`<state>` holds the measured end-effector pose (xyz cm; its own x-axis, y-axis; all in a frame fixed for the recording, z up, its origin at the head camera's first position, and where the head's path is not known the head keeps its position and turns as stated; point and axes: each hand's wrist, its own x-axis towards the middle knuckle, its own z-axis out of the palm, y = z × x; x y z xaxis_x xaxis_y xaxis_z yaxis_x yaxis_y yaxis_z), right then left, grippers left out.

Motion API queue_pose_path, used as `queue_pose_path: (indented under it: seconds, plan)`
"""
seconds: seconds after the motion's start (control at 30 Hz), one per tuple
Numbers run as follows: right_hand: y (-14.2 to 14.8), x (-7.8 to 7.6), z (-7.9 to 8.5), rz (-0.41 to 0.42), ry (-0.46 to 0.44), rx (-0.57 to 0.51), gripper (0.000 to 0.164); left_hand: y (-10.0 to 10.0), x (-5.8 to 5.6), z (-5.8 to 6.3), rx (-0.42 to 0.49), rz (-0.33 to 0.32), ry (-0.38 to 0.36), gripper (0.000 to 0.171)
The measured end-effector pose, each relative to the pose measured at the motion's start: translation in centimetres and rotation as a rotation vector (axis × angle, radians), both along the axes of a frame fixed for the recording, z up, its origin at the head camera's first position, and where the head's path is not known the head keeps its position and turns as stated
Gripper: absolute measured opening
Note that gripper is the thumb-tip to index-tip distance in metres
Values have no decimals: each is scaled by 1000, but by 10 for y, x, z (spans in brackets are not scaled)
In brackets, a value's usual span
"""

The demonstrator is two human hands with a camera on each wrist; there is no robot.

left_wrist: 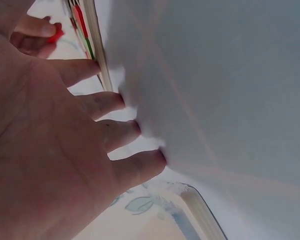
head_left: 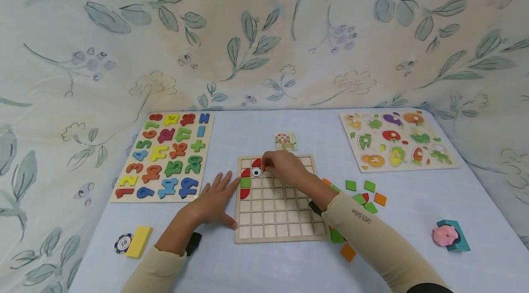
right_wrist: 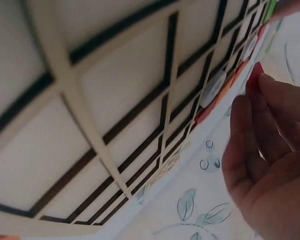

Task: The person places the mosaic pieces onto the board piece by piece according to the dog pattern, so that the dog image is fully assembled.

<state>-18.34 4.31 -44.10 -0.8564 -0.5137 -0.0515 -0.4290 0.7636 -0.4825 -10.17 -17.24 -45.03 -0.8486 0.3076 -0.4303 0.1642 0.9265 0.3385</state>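
Observation:
A wooden grid board (head_left: 268,217) lies flat on the table. Along its upper left cells sit red rounded pieces (head_left: 245,194), a green square (head_left: 245,183) and a white disc with an eye (head_left: 256,172). My left hand (head_left: 212,203) rests with fingers spread at the board's left edge, its thumb close to the lower left side. Over the top rows, my right hand (head_left: 287,169) pinches a small red piece (right_wrist: 254,80) between thumb and fingers, just above the board. A picture card (head_left: 285,141) lies behind the board.
Loose green and orange squares (head_left: 380,199) lie right of the board, partly under the right forearm. A number puzzle (head_left: 165,160) stands left, a vegetable puzzle (head_left: 398,141) back right. A yellow block (head_left: 139,241) and poker chip (head_left: 123,243) are front left; a pink pig figure (head_left: 445,235) is front right.

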Motion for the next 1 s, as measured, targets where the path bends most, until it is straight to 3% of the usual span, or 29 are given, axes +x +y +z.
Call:
queue_pose_path:
  seconds: [0.23, 0.5, 0.77, 1.0]
  plan:
    - [-5, -1, -4, 50, 107, 150, 5, 0, -1, 2, 3, -12, 8, 115]
    - [-7, -4, -5, 73, 103, 148, 8, -2, -1, 0, -1, -5, -2, 116]
    - [-4, 4, -6, 101, 270, 218, 4, 2, -1, 3, -5, 1, 2, 116]
    - [-1, 5, -6, 105, 266, 199, 9, 2, 1, 2, 1, 14, -5, 116]
